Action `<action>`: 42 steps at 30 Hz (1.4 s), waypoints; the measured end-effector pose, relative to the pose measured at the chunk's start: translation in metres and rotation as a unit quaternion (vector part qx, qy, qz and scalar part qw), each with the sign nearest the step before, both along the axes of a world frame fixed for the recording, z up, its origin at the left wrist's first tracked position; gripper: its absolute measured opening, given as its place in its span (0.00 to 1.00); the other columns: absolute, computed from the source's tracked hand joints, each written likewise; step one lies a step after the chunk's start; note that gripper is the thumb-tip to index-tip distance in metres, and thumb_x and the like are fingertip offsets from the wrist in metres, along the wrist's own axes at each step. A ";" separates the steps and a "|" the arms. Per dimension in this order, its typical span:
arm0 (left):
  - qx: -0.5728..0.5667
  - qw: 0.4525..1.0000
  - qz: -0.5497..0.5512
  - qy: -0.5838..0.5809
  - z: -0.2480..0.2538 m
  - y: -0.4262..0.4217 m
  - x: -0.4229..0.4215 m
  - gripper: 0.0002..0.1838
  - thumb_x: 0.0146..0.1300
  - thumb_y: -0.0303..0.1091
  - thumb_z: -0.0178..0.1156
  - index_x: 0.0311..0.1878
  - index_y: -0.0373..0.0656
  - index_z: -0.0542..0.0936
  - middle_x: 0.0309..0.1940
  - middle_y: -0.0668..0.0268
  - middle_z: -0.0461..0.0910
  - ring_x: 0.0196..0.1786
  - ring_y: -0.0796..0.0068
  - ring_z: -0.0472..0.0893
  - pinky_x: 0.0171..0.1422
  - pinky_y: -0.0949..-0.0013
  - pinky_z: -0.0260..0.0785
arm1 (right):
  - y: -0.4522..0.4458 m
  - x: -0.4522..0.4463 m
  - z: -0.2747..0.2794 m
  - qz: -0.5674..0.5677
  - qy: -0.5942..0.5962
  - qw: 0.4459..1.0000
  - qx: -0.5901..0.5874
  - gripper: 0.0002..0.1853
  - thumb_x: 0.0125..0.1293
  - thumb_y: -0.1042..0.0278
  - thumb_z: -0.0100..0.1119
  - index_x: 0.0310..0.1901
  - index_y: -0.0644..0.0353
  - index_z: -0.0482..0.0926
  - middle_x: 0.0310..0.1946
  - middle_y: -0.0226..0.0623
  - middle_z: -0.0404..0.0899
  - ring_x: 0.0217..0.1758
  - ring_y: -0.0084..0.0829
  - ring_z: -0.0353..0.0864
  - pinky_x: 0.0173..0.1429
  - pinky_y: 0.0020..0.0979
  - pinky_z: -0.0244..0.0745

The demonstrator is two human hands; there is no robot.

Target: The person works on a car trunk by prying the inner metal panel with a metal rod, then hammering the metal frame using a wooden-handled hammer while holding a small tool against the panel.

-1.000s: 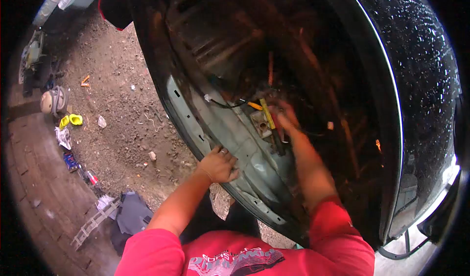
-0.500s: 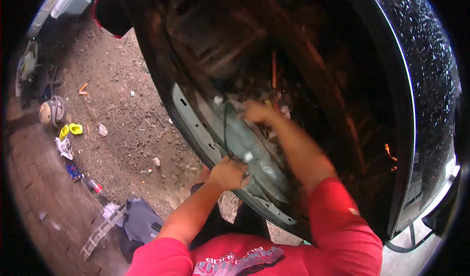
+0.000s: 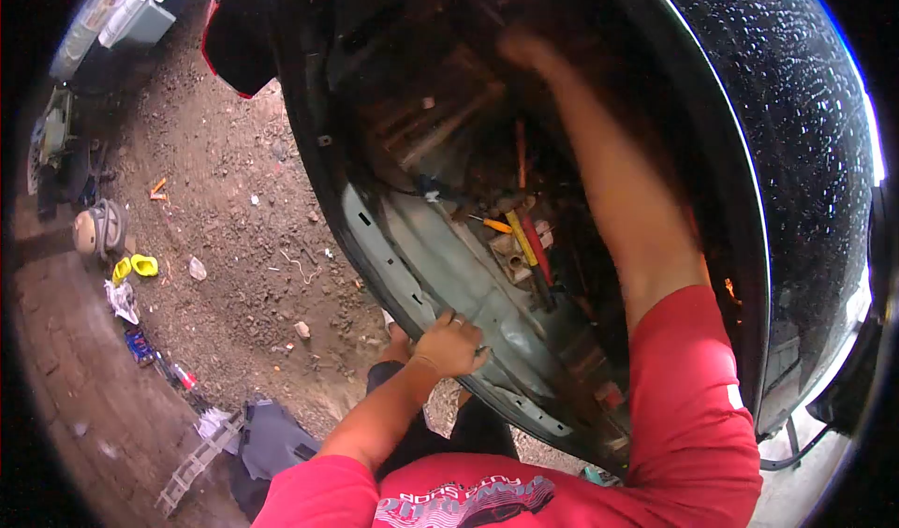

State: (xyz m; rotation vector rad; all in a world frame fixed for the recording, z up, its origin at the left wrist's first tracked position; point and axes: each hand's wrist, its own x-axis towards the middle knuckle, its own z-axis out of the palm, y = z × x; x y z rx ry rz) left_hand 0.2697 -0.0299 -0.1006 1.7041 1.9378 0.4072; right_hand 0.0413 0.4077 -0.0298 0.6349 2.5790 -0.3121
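Observation:
An open car trunk point(image 3: 403, 275) with a pale metal sill lies below me. At the sill's near part rests my left hand point(image 3: 451, 346), its fingers curled in. Whatever may be inside them is hidden. My right hand point(image 3: 521, 49) reaches far into the dark upper part of the trunk, where blur and shadow hide its fingers. A dark cable point(image 3: 401, 188) with a white piece point(image 3: 432, 197) runs along the inner side of the sill. Farther in lie an orange-handled screwdriver point(image 3: 492, 224), a yellow tool point(image 3: 521, 238) and a red tool point(image 3: 537, 249).
Beside the trunk is gravelly ground point(image 3: 239, 219) with scattered litter. Yellow cups point(image 3: 142, 265), a coiled hose point(image 3: 110, 226) and a grey cloth-like item point(image 3: 272, 444) lie at the left. The trunk's dark, wet outer panel point(image 3: 805, 154) curves up on the right.
My right hand has moved from near the sill to deep inside the trunk. The dark cable no longer loops up beside my left hand, which stays at the sill. The tools are now uncovered.

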 end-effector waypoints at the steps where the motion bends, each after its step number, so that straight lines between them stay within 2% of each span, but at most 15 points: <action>1: -0.001 1.000 -0.002 0.000 0.001 0.000 0.000 0.25 0.66 0.58 0.56 0.44 0.45 0.87 0.42 0.59 0.88 0.51 0.57 0.84 0.71 0.50 0.66 | -0.003 -0.010 -0.009 -0.005 0.003 1.000 0.007 0.21 0.66 0.60 0.61 0.57 0.59 0.86 0.54 0.53 0.85 0.58 0.50 0.85 0.64 0.47 0.78; 8: 0.043 0.999 0.010 -0.009 -0.003 0.000 0.000 0.23 0.65 0.55 0.59 0.43 0.43 0.86 0.41 0.58 0.87 0.49 0.57 0.84 0.68 0.50 0.68 | -0.090 -0.049 -0.068 0.017 -0.002 1.000 0.027 0.20 0.66 0.60 0.60 0.55 0.61 0.86 0.52 0.51 0.87 0.58 0.49 0.86 0.63 0.46 0.79; 9: 0.065 0.997 0.022 -0.018 -0.004 0.000 -0.001 0.22 0.64 0.53 0.61 0.41 0.41 0.85 0.39 0.56 0.87 0.48 0.56 0.84 0.66 0.49 0.69 | -0.091 -0.058 -0.131 0.043 0.126 0.989 0.056 0.21 0.65 0.56 0.62 0.54 0.59 0.87 0.53 0.49 0.87 0.58 0.48 0.86 0.64 0.47 0.79; 11: 0.076 0.996 0.027 -0.024 -0.004 0.000 -0.001 0.21 0.63 0.52 0.61 0.41 0.41 0.85 0.39 0.57 0.87 0.48 0.56 0.84 0.66 0.49 0.70 | -0.109 -0.066 -0.145 0.061 0.249 0.963 0.085 0.22 0.64 0.51 0.64 0.53 0.56 0.89 0.54 0.46 0.87 0.59 0.47 0.86 0.65 0.48 0.78; 12: 0.090 0.995 0.037 -0.031 -0.004 0.000 -0.002 0.21 0.63 0.52 0.61 0.41 0.41 0.84 0.38 0.57 0.86 0.47 0.56 0.84 0.66 0.48 0.70 | -0.131 -0.061 -0.093 0.075 0.157 0.982 0.067 0.22 0.64 0.49 0.64 0.54 0.54 0.88 0.58 0.46 0.85 0.64 0.47 0.82 0.66 0.50 0.77; 14: 0.073 0.997 0.006 -0.033 0.000 0.000 -0.008 0.21 0.63 0.52 0.61 0.41 0.42 0.84 0.37 0.57 0.86 0.47 0.56 0.84 0.66 0.48 0.71 | -0.152 -0.073 -0.102 0.086 0.058 0.994 0.047 0.23 0.65 0.48 0.64 0.55 0.51 0.88 0.61 0.46 0.83 0.68 0.46 0.79 0.68 0.52 0.75; 18: 0.119 0.992 0.011 -0.042 -0.017 -0.002 -0.004 0.20 0.63 0.52 0.61 0.40 0.42 0.83 0.36 0.57 0.85 0.45 0.56 0.84 0.65 0.49 0.71 | -0.160 -0.089 -0.200 -0.008 0.216 0.972 0.087 0.28 0.63 0.52 0.64 0.65 0.47 0.81 0.70 0.48 0.74 0.75 0.45 0.71 0.70 0.55 0.73; 20: 0.106 0.993 0.021 -0.045 -0.013 -0.002 -0.001 0.19 0.64 0.52 0.61 0.39 0.43 0.83 0.36 0.57 0.85 0.44 0.56 0.84 0.65 0.49 0.71 | -0.151 -0.065 -0.207 0.032 0.197 0.978 0.056 0.31 0.63 0.53 0.64 0.68 0.48 0.78 0.72 0.49 0.72 0.76 0.47 0.69 0.71 0.53 0.72; 22: 0.084 0.996 0.017 -0.041 -0.012 0.001 -0.001 0.19 0.64 0.52 0.60 0.39 0.43 0.83 0.36 0.57 0.85 0.44 0.57 0.84 0.64 0.49 0.71 | -0.150 -0.026 -0.190 -0.040 0.372 0.925 0.062 0.31 0.63 0.56 0.63 0.69 0.50 0.76 0.69 0.51 0.73 0.73 0.52 0.71 0.72 0.50 0.72; 24: 0.081 0.996 0.014 -0.019 -0.018 -0.001 0.001 0.20 0.65 0.52 0.60 0.38 0.43 0.84 0.36 0.57 0.85 0.44 0.57 0.84 0.64 0.50 0.71 | -0.164 0.051 -0.117 -0.239 0.208 0.948 -0.039 0.30 0.65 0.60 0.63 0.70 0.51 0.73 0.65 0.52 0.76 0.71 0.56 0.71 0.71 0.49 0.72; 26: 0.094 0.995 0.014 -0.015 -0.018 0.000 0.000 0.20 0.65 0.52 0.60 0.38 0.43 0.84 0.36 0.57 0.85 0.44 0.58 0.84 0.64 0.50 0.71 | -0.160 0.131 -0.155 -0.252 0.367 0.895 0.022 0.32 0.64 0.67 0.63 0.72 0.52 0.71 0.59 0.53 0.79 0.67 0.56 0.75 0.66 0.51 0.75; 32: 0.045 0.999 -0.001 -0.027 -0.009 0.004 -0.004 0.20 0.65 0.51 0.59 0.37 0.42 0.84 0.34 0.57 0.84 0.44 0.58 0.85 0.64 0.50 0.71 | -0.145 0.334 -0.277 -0.371 0.097 0.903 -0.196 0.30 0.73 0.53 0.59 0.73 0.54 0.70 0.60 0.46 0.81 0.56 0.47 0.84 0.56 0.45 0.82; 34: 0.033 0.999 0.003 -0.036 -0.013 0.002 -0.002 0.20 0.65 0.51 0.59 0.37 0.42 0.84 0.34 0.57 0.84 0.44 0.58 0.85 0.64 0.50 0.71 | -0.129 0.304 -0.261 -0.659 0.146 0.639 -0.368 0.26 0.77 0.54 0.50 0.72 0.53 0.71 0.51 0.45 0.81 0.45 0.44 0.85 0.44 0.44 0.84; 39: 0.063 0.998 0.002 -0.004 -0.013 0.004 -0.003 0.21 0.66 0.53 0.59 0.39 0.43 0.85 0.36 0.59 0.85 0.43 0.57 0.84 0.62 0.49 0.72 | -0.080 0.224 -0.301 -0.647 0.325 0.504 -0.470 0.19 0.77 0.49 0.53 0.52 0.56 0.80 0.50 0.40 0.84 0.42 0.35 0.82 0.46 0.38 0.81; 42: 0.122 0.992 0.036 0.005 -0.011 0.006 -0.004 0.18 0.64 0.51 0.62 0.37 0.44 0.83 0.33 0.63 0.82 0.41 0.62 0.82 0.59 0.55 0.73 | -0.046 0.174 -0.307 -0.542 0.497 0.326 -0.595 0.18 0.77 0.51 0.51 0.55 0.54 0.80 0.55 0.36 0.83 0.45 0.35 0.83 0.46 0.36 0.83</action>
